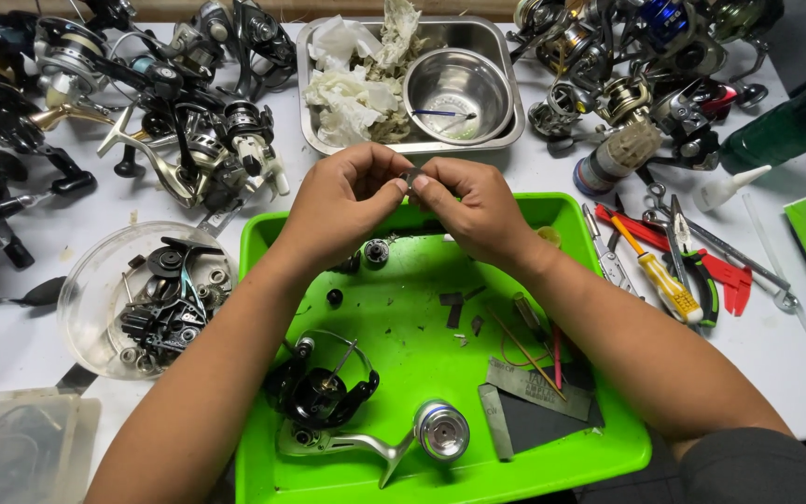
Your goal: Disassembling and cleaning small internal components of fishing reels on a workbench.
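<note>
Both hands are up over the far edge of the green tray (263, 448), fingertips meeting. The left hand (342, 210) and the right hand (478, 210) are pinched together on one tiny grey part (409, 179), thumb and forefinger of each side closed on it. It sits right between the fingertips and is too small to tell what it is. Holding it over the tray makes sense: anything that slips would likely land in the tray rather than roll off the table.

Just below the left wrist lies a small round piece (376, 250). Nearer the body, under the left forearm, rests the black reel body (319, 387), with its silver handle (394, 443) beside it, laid flat as if parked. Under the right forearm, flat stones (538, 387) and thin rods lie within easy reach.

Beyond the fingertips stands a steel pan (506, 84) with crumpled wipes and a steel bowl (457, 89). Left of the left hand, a clear dish (81, 289) keeps loose parts corralled. Right of the right hand, a yellow screwdriver (660, 280) and pliers lie handles toward the person.
</note>
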